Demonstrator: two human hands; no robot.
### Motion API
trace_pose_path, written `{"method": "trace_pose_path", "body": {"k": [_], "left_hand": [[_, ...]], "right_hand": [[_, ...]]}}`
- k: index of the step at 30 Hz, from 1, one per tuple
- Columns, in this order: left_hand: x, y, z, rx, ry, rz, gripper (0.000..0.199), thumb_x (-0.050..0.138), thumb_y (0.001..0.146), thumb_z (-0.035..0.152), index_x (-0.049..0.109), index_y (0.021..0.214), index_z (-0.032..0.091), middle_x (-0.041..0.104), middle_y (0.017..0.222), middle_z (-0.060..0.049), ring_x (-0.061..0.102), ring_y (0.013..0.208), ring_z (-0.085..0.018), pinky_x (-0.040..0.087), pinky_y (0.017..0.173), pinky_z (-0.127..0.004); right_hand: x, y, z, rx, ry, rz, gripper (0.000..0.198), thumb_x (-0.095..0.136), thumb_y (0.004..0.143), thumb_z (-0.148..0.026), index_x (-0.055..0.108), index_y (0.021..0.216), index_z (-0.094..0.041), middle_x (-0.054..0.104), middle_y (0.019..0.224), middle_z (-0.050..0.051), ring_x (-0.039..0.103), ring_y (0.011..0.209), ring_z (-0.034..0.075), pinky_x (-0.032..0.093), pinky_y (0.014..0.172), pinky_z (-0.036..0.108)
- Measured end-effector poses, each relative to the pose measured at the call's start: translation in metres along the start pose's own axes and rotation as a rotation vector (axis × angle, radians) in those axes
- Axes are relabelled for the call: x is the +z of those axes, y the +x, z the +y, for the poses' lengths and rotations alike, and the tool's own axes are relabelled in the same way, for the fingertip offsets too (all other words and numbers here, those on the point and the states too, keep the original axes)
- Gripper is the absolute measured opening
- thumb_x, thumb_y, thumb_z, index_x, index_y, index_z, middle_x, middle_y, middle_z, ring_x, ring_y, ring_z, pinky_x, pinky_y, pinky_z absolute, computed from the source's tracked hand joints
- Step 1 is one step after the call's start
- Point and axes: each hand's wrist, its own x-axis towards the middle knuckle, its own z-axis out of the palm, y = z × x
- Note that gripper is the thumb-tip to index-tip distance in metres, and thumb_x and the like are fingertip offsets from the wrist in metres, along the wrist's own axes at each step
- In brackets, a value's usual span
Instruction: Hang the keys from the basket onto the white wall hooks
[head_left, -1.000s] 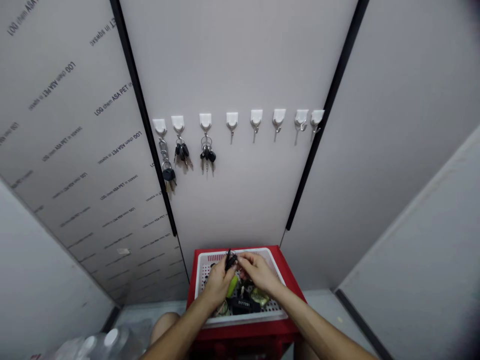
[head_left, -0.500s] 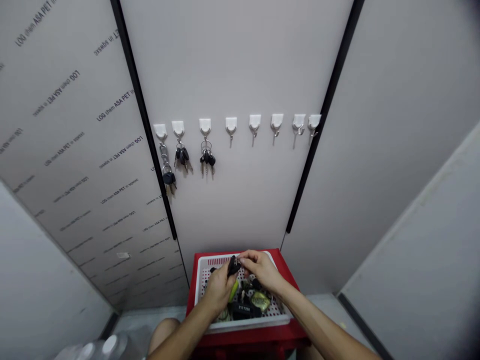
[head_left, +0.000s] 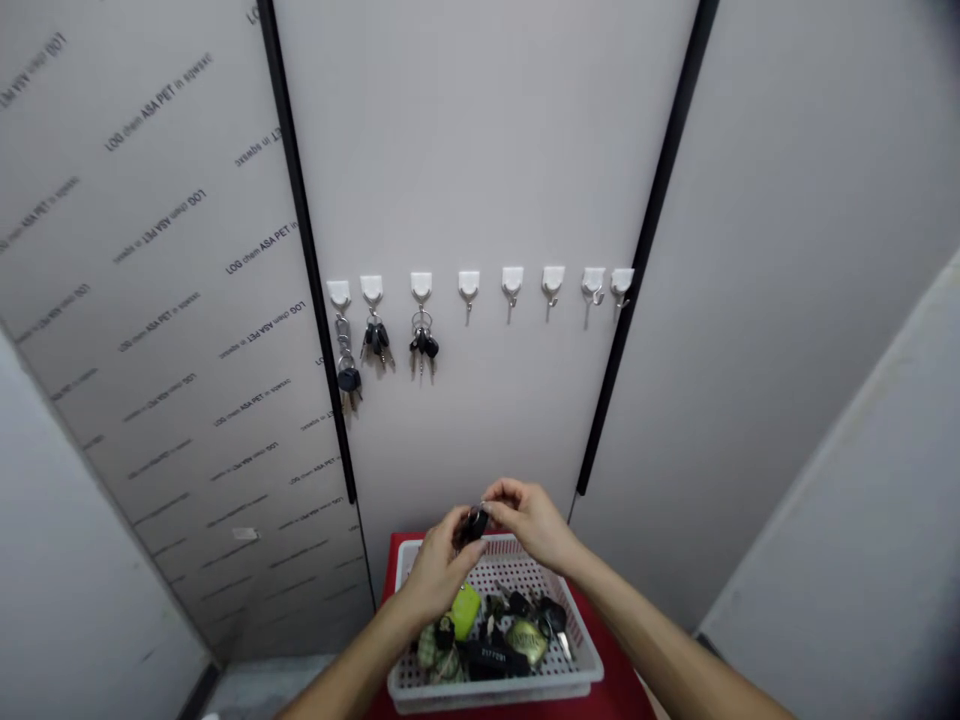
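Observation:
Over the far side of a white plastic basket [head_left: 495,690], my left hand [head_left: 439,560] is closed around a small bunch of keys [head_left: 474,524] with dark heads on a metal ring. My right hand [head_left: 536,525] pinches the top of the same bunch with thumb and fingertips; the fingers partly hide it. Below them the basket holds several more keys [head_left: 553,615], a yellow-green tag [head_left: 465,610], a gold-coloured fob [head_left: 527,640] and a black numbered piece [head_left: 493,657].
White adhesive hooks [head_left: 512,280] run in a row across the pale panel. Key bunches [head_left: 424,343] hang from the three leftmost. Black vertical strips [head_left: 645,270] edge the panel. The basket stands on a red stool-like surface [head_left: 615,650], with side walls close by.
Both hands have lifted the bunch slightly up and away from the basket's contents, uncovering more of them. The view has shifted, so the hooks appear lower.

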Motion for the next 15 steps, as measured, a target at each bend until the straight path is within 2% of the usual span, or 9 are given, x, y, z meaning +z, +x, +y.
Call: {"method": "trace_pose_path", "body": {"k": [4, 6, 10, 15], "left_hand": [[-0.012, 0.011, 0.013, 0.048, 0.011, 0.033, 0.033, 0.045, 0.067, 0.022, 0.04, 0.098, 0.015, 0.053, 0.093, -0.004, 0.047, 0.082, -0.013, 0.036, 0.074, -0.025], [-0.02, 0.021, 0.023, 0.072, 0.025, 0.031, 0.029, 0.042, 0.068, 0.022, 0.043, 0.096, 0.015, 0.054, 0.085, -0.002, 0.048, 0.075, -0.012, 0.038, 0.069, -0.024], [-0.042, 0.058, 0.053, 0.127, 0.035, 0.065, 0.016, 0.038, 0.069, 0.022, 0.048, 0.079, 0.013, 0.051, 0.06, 0.002, 0.046, 0.055, -0.008, 0.038, 0.056, -0.02], [-0.064, 0.116, 0.096, 0.137, -0.095, 0.229, 0.013, 0.037, 0.07, 0.023, 0.045, 0.069, 0.013, 0.046, 0.05, 0.004, 0.044, 0.042, -0.005, 0.037, 0.046, -0.018]], "right_hand": [[-0.002, 0.014, -0.026, -0.104, -0.065, -0.004, 0.007, 0.046, 0.061, -0.02, 0.049, 0.062, -0.014, 0.047, 0.048, -0.004, 0.043, 0.046, 0.006, 0.036, 0.049, 0.02], [-0.006, 0.023, -0.043, -0.155, -0.067, 0.024, 0.007, 0.047, 0.06, -0.02, 0.049, 0.062, -0.014, 0.047, 0.048, -0.004, 0.044, 0.046, 0.006, 0.037, 0.049, 0.02], [-0.018, 0.049, -0.084, -0.25, -0.005, 0.186, 0.008, 0.049, 0.058, -0.019, 0.049, 0.063, -0.013, 0.048, 0.05, -0.004, 0.045, 0.044, 0.005, 0.039, 0.047, 0.02], [-0.037, 0.088, -0.134, -0.406, 0.047, 0.388, 0.011, 0.047, 0.06, -0.015, 0.048, 0.07, -0.012, 0.048, 0.055, -0.005, 0.047, 0.044, 0.003, 0.042, 0.049, 0.019]]}}
